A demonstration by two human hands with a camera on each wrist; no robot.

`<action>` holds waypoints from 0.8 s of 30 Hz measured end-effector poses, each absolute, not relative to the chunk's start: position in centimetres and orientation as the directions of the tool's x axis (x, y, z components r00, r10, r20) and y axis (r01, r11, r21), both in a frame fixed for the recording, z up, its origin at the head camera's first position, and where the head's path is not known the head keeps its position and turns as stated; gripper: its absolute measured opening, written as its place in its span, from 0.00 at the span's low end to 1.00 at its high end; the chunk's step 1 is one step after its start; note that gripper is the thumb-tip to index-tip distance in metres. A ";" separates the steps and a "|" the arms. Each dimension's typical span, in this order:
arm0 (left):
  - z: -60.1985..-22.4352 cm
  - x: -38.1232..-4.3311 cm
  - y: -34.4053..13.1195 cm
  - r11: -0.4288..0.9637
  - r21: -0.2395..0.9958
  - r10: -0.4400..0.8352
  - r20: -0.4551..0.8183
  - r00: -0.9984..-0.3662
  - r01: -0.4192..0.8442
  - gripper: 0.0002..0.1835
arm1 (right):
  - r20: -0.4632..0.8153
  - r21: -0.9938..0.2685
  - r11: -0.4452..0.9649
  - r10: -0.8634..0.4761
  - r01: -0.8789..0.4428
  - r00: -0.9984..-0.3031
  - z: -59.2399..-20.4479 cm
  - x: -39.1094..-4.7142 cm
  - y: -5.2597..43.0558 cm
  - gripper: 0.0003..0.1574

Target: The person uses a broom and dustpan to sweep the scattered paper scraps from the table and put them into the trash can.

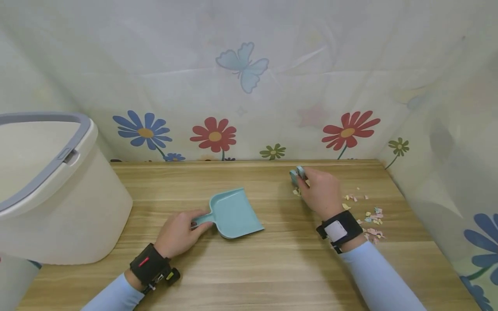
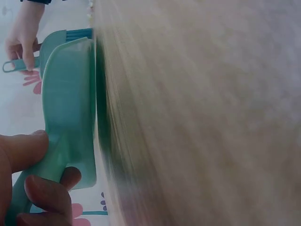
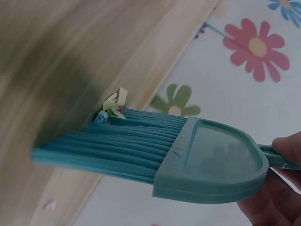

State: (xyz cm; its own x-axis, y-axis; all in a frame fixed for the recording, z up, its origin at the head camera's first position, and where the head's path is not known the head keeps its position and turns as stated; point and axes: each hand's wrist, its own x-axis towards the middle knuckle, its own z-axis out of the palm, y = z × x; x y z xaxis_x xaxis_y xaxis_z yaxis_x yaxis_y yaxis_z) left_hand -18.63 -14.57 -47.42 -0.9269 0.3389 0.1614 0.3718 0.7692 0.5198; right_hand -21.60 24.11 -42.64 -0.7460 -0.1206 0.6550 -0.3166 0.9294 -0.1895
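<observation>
On the wood-grained desk (image 1: 241,280), many small paper scraps (image 1: 375,216) lie at the right side, in loose groups beside the right wrist band (image 1: 346,231). Behind the desk hangs a pale sheet (image 1: 163,86), printed with flowers and a butterfly. In the head view the right forearm and wrist band pass close to the scraps, so perhaps some of them are hidden.

The left grip (image 1: 179,233) is closed around the handle (image 1: 203,219) of the dustpan (image 1: 235,216), with the thumb on one side and bent fingers on the other. The dustpan is near the middle of the desk, its wide edge turned to the right. The right grip (image 1: 320,190) pinches the handle of the brush (image 3: 211,160) between thumb and fingers, toward the back of the desk. Its blue bristles (image 3: 122,150) point downward, and a few yellowish and blue scraps are at their side.

The white bin (image 1: 97,211) with grey rim stands at the left; its pale inner wall is visible, but its bottom I cannot see. The dustpan shows its smooth inner surface.
</observation>
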 end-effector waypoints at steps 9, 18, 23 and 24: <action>-47.3 -18.6 -14.7 0.730 0.562 0.390 0.125 -0.912 0.389 0.22 | 0.622 -0.233 0.815 -0.295 -0.531 -0.725 -42.2 -19.2 21.2 0.06; -47.1 -18.5 -14.7 0.728 0.599 0.404 0.016 -0.914 0.333 0.23 | 0.696 -0.238 0.710 -0.350 -0.662 -0.627 -41.0 -18.6 22.7 0.16; -47.1 -18.4 -14.7 0.733 0.590 0.407 0.019 -0.913 0.339 0.23 | 0.669 -0.237 0.680 -0.404 -0.694 -0.624 -41.1 -19.0 23.3 0.20; -47.1 -18.4 -14.7 0.735 0.588 0.408 0.016 -0.913 0.338 0.24 | 0.651 -0.238 0.671 -0.426 -0.702 -0.628 -41.2 -19.0 23.3 0.21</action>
State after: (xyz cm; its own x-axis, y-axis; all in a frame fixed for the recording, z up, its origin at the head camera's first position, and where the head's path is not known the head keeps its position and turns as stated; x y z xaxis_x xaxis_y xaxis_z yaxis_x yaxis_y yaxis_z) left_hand -18.44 -14.70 -47.10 -0.9130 0.4076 0.0156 0.3382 0.7351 0.5876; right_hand -19.04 23.25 -41.22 -0.6284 -0.4257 0.6511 -0.7018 0.6713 -0.2384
